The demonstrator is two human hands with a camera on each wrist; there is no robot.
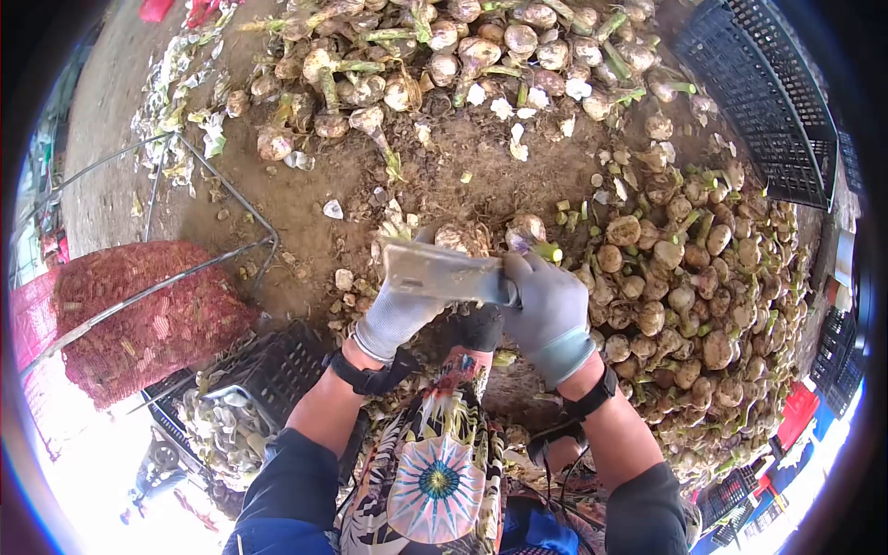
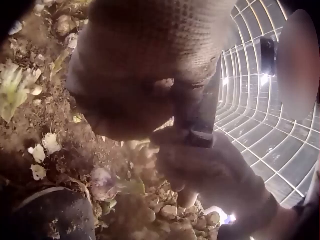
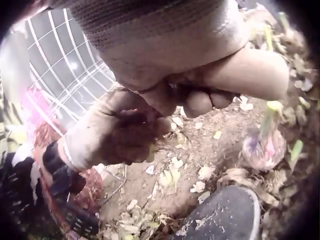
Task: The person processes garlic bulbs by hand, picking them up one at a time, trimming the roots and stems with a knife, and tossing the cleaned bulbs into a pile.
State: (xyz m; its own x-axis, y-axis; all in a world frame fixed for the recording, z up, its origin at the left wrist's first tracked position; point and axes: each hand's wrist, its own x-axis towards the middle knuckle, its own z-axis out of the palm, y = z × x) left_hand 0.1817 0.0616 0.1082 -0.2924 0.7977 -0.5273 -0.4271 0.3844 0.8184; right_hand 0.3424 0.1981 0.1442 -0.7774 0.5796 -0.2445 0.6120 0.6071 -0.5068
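My gloved right hand [image 1: 548, 310] grips a knife [image 1: 444, 271] with a broad metal blade. The round end of its wooden handle [image 3: 250, 75] sticks out past the fingers in the right wrist view. My gloved left hand [image 1: 400, 319] is at the other end of the blade, which covers its fingers in the head view. In the right wrist view the left fingers [image 3: 135, 130] look bent, and I cannot tell what they hold. Beyond the hands, a purple-streaked garlic bulb [image 1: 525, 231] with a cut green stem lies on the dirt, beside another bulb [image 1: 462, 239].
Uncut garlic [image 1: 481, 55] with stems lies at the far side. A large heap of trimmed bulbs [image 1: 694, 305] fills the right. A red mesh sack [image 1: 153, 319], metal frame [image 1: 227, 192] and black crate [image 1: 291, 365] stand left. Another black crate [image 1: 758, 102] is at upper right.
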